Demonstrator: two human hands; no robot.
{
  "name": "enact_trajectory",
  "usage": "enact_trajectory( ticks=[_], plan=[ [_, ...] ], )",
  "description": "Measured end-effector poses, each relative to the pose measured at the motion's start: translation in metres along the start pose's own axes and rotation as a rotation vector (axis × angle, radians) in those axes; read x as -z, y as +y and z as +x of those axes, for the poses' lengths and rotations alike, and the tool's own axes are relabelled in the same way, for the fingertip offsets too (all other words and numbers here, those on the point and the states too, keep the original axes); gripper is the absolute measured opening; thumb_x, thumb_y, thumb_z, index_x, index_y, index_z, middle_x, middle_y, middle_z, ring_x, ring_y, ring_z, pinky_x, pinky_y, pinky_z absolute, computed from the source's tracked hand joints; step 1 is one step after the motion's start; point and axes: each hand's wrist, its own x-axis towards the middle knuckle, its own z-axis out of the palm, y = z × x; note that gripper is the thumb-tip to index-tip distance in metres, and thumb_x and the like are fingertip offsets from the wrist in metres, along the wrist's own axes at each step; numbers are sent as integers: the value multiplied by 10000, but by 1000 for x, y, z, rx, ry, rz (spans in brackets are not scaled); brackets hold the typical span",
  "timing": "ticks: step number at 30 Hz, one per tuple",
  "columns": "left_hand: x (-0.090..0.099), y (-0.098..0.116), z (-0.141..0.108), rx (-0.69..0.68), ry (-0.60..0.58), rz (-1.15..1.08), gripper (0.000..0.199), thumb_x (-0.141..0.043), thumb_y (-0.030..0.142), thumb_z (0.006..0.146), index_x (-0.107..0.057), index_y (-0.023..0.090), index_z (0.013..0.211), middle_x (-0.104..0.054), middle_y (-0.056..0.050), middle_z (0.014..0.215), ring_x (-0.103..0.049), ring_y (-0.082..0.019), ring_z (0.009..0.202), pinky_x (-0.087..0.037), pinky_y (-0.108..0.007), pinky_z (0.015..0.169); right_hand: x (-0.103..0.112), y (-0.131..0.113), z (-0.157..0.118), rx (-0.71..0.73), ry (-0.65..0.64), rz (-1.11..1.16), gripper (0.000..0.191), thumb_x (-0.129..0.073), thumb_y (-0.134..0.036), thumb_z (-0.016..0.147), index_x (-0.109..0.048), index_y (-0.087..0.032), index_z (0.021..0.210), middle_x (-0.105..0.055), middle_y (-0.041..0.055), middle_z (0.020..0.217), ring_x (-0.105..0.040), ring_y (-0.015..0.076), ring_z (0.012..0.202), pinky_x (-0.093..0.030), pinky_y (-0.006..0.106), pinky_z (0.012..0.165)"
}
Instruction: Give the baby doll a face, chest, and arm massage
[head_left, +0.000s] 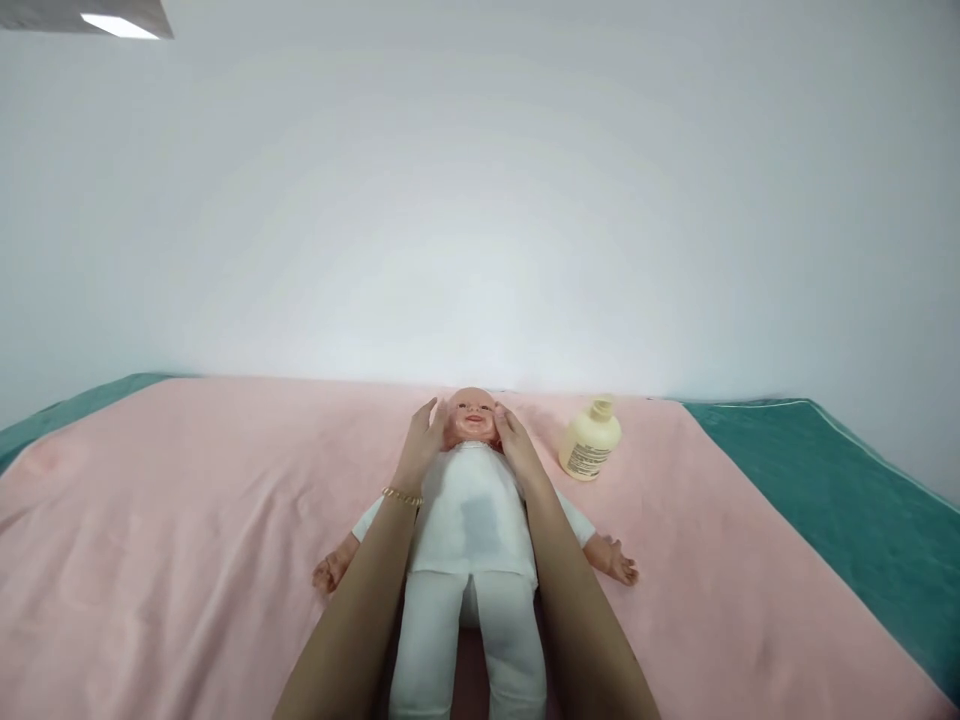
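Observation:
A baby doll (472, 510) with a white cloth body lies on its back on the pink sheet (225, 520), head toward the wall, arms spread to both sides. My left hand (425, 440) rests along the left side of the doll's head, fingers extended, a beaded bracelet at its wrist. On the other side of the head, my right hand (514, 440) lies against the cheek with its fingers stretched out. Neither hand is wrapped round anything. A pale yellow pump bottle (590, 440) with a printed label stands to the right of the head.
Green cloth (840, 500) shows beyond the pink sheet at the right, with more at the far left. A plain pale wall (480, 200) rises behind the far edge. A bright light panel is at the top left.

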Motion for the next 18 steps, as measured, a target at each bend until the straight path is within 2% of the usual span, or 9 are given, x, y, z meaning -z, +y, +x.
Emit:
enact_trajectory(
  ticks=[3,5,8,12,18],
  plan=[
    [-1,-1,-11,-6,-52,52,517,-626,486,830,-559,197,1253,-433,-128,1476,-323,-266,1411,-186,-488,1176,4,-4,-16,-19,-48,-143,729,-682,-632,756,-537,-225,1343,-517,89,1400,-436,287,1325,-276,460,1140],
    [-6,-4,-16,-13,-78,59,567,-665,491,790,-550,223,1277,-410,-122,1498,-288,-255,1433,-162,-427,1191,4,-4,-22,-20,-64,-224,824,-696,-613,748,-439,-217,1424,-480,100,1429,-421,302,1335,-270,478,1140],
    [-14,-10,-18,-35,-93,54,636,-732,465,723,-544,238,1287,-461,-112,1465,-361,-268,1398,-245,-403,1167,3,-1,-26,4,-80,-300,829,-667,-560,785,-356,-215,1472,-511,101,1401,-468,300,1300,-336,477,1106],
    [-16,-16,-16,-51,-81,73,662,-765,424,683,-546,262,1287,-520,-96,1418,-449,-277,1340,-380,-391,1091,2,-1,-26,40,-61,-333,761,-656,-497,793,-391,-236,1458,-561,82,1350,-520,306,1249,-386,476,1070],
    [-14,-21,-14,-42,-70,157,693,-737,375,720,-491,282,1361,-534,-73,1407,-527,-262,1267,-440,-371,1023,1,0,-23,37,-11,-350,760,-675,-473,778,-421,-209,1444,-616,100,1275,-599,327,1126,-466,482,965]
  ],
)
